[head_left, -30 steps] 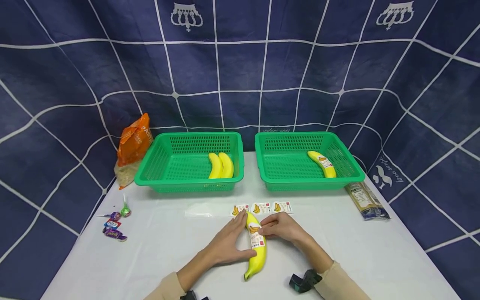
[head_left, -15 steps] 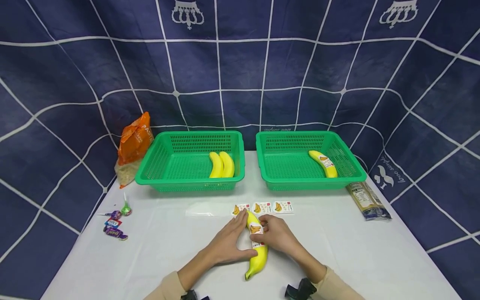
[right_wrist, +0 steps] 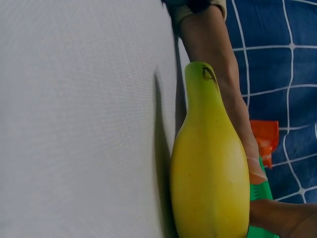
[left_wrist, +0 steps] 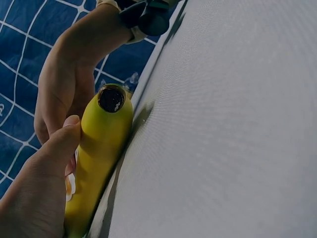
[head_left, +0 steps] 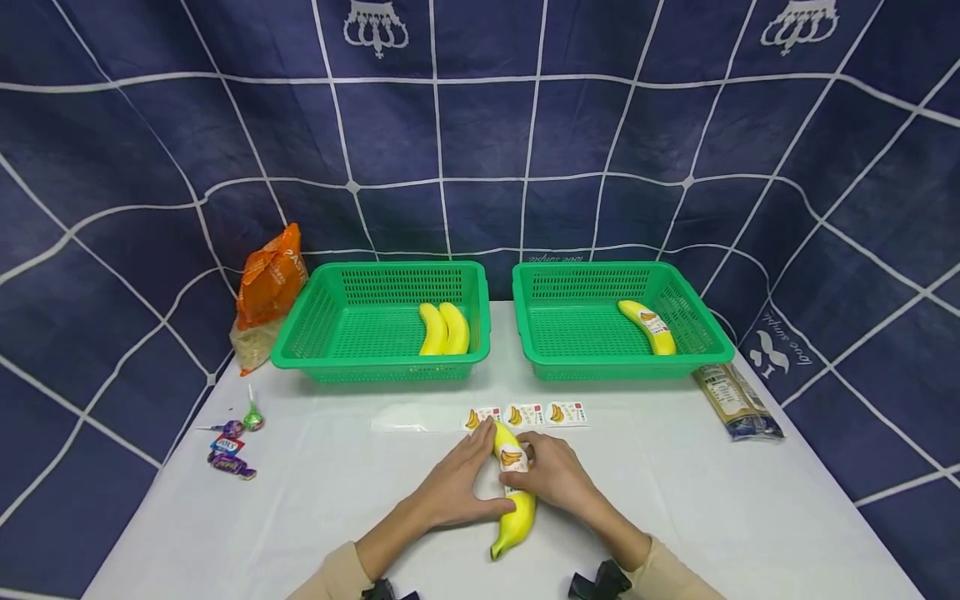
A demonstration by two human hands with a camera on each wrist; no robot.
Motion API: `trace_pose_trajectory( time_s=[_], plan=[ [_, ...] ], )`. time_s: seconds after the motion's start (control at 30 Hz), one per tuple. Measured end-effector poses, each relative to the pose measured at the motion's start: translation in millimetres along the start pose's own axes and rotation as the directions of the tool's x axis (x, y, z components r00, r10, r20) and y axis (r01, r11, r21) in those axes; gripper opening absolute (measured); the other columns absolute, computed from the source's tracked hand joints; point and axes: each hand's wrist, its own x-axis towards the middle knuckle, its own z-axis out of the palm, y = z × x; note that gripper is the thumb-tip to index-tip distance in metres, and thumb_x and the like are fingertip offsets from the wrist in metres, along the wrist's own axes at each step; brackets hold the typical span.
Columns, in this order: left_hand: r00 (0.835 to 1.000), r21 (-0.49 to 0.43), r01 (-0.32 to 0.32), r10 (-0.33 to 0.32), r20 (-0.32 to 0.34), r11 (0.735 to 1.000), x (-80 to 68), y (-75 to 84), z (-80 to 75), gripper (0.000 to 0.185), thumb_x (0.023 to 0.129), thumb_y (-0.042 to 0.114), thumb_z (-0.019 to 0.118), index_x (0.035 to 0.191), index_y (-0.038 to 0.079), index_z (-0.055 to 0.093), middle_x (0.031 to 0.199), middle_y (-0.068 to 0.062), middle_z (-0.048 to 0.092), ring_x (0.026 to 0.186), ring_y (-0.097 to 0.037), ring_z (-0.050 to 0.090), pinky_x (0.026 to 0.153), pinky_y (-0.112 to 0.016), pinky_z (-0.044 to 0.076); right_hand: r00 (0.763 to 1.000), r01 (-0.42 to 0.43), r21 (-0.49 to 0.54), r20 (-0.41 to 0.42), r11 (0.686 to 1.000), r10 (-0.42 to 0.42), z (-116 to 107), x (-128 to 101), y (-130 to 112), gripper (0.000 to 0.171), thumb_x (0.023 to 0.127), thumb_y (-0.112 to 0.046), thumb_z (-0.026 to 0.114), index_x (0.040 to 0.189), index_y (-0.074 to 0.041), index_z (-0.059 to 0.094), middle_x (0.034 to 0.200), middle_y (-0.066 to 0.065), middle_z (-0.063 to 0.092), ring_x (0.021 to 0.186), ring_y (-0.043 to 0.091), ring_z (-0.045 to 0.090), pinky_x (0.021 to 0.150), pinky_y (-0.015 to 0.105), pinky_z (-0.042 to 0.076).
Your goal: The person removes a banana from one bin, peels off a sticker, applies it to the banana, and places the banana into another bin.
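A yellow banana [head_left: 517, 512] lies on the white table [head_left: 337, 500] near its front edge, with a white label [head_left: 512, 457] round its upper half. My left hand [head_left: 459, 479] holds the banana from the left, fingers along its side and the thumb against it. My right hand [head_left: 553, 477] is curled over the banana from the right and covers the lower part of the label. In the left wrist view the thumb [left_wrist: 57, 144] presses on the banana [left_wrist: 101, 148]. The right wrist view shows the banana [right_wrist: 210, 168] end on.
A strip of banana stickers [head_left: 525, 414] lies just behind the hands. The left green basket [head_left: 337, 325] holds two bananas [head_left: 443, 329]; the right basket [head_left: 570, 321] holds one labelled banana [head_left: 647, 327]. An orange bag [head_left: 266, 283], sweets [head_left: 228, 454] and a packet [head_left: 737, 402] lie at the sides.
My right hand has moved left from beside the banana onto it and now covers the label's lower part. The left hand and the banana have stayed in place.
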Motion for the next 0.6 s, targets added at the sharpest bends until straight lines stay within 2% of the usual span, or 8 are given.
trace_pose_trajectory(
  time_s=[0.23,0.33,0.5,0.6],
  plan=[
    [1.000,-0.010,0.009,-0.009,-0.013,1.000,0.5,0.2,-1.6,0.108,0.080,0.078,0.051,0.157,0.011,0.014,0.165,0.000,0.006,0.152,-0.019,0.014,0.120,-0.044,0.027,1.000,0.000,0.016,-0.008,1.000,0.000,1,-1,1,0.066,0.069,-0.037,0.085,0.119,0.001,0.065,0.083,0.003,0.062,0.072,0.016,0.051,0.058,0.025,0.039],
    [0.999,-0.012,0.002,-0.003,-0.038,1.000,3.8,0.5,-4.9,0.108,0.081,0.077,0.052,0.157,0.010,0.014,0.165,-0.002,0.008,0.152,-0.020,0.014,0.120,-0.044,0.028,0.999,0.026,0.014,-0.019,1.000,-0.025,2,-2,3,0.063,0.069,-0.035,0.086,0.116,0.002,0.066,0.080,0.002,0.062,0.070,0.014,0.050,0.056,0.024,0.039],
    [0.994,0.006,-0.012,0.013,-0.105,1.000,20.2,3.6,-20.4,0.106,0.082,0.071,0.058,0.156,0.006,0.018,0.164,-0.006,0.015,0.150,-0.026,0.023,0.119,-0.045,0.030,0.996,0.076,0.016,-0.056,0.997,-0.075,3,-4,5,0.055,0.069,-0.032,0.085,0.109,0.002,0.069,0.070,-0.002,0.059,0.062,0.011,0.048,0.051,0.021,0.037],
    [0.990,0.014,-0.016,0.018,-0.139,1.000,35.8,8.9,-34.5,0.102,0.082,0.066,0.062,0.154,0.005,0.023,0.162,-0.008,0.023,0.147,-0.029,0.031,0.116,-0.046,0.035,0.996,0.069,0.030,-0.060,0.997,-0.067,3,-4,5,0.051,0.070,-0.033,0.084,0.105,0.000,0.070,0.066,-0.003,0.055,0.059,0.010,0.046,0.049,0.021,0.034]
  ],
)
